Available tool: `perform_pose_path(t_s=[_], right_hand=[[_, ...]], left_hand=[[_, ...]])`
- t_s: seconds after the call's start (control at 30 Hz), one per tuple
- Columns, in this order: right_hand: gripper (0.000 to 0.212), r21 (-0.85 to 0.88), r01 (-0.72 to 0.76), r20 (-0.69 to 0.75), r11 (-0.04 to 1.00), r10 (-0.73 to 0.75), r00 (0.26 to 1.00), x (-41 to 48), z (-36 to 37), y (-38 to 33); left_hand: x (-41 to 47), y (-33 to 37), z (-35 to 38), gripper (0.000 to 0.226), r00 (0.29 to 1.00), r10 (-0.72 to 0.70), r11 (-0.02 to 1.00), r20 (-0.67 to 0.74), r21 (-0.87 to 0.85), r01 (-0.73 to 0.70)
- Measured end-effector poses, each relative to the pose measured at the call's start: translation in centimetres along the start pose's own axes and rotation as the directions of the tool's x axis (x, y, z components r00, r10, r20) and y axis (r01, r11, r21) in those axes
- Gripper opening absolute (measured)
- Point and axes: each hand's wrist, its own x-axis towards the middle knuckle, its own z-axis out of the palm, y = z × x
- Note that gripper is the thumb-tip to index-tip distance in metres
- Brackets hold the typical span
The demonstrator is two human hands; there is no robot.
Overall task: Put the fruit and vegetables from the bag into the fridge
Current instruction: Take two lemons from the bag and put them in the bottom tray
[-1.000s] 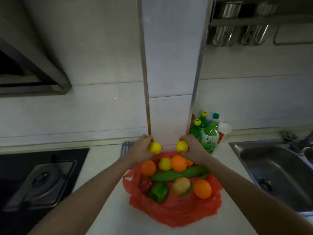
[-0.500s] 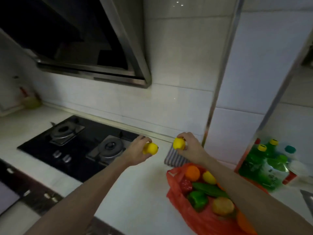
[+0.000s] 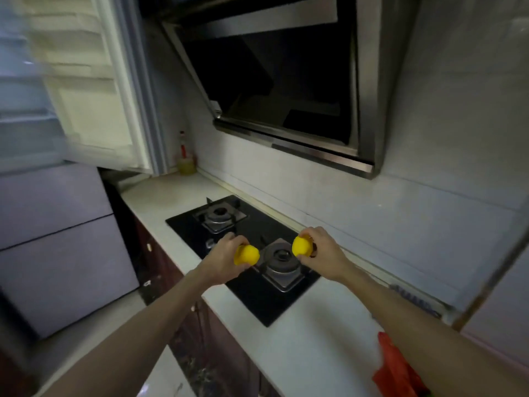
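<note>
Two bare arms reach over a white counter [image 3: 309, 333]. The left hand [image 3: 226, 262] grips a yellow fruit [image 3: 246, 255]; the right hand [image 3: 322, 253] grips another yellow fruit [image 3: 302, 246], both above a black gas stove [image 3: 252, 293]. An open fridge [image 3: 57, 116] stands at left, and a red bag [image 3: 396, 371] lies at lower right.

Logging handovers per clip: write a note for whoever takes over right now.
Hands: left hand grips a yellow fruit; right hand grips a second fruit, both above the hob.
The bag lies on the counter, lower right, contents out of view.
The fridge is at left, upper door looks open.
Done: two fruits in hand.
Left: place them in the fridge, then empty the bag.
</note>
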Motion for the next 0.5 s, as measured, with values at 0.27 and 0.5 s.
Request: perform_pose_path(t_s=[0.27, 0.5], right_hand=[[0.045, 0.010, 0.114, 0.099, 0.993, -0.115, 0.988, 5.2, 7.1, -9.8], [0.047, 0.064, 0.179, 0.141, 0.982, -0.187, 0.972, 8.1, 13.9, -17.1]], left_hand=[[-5.2, -8.0, -8.3, 0.053, 0.984, -0.120, 0.991, -0.130, 0.041, 0.126], [-10.1, -14.5, -13.6, 0.054, 0.966, -0.171, 0.981, -0.196, 0.059, 0.186]])
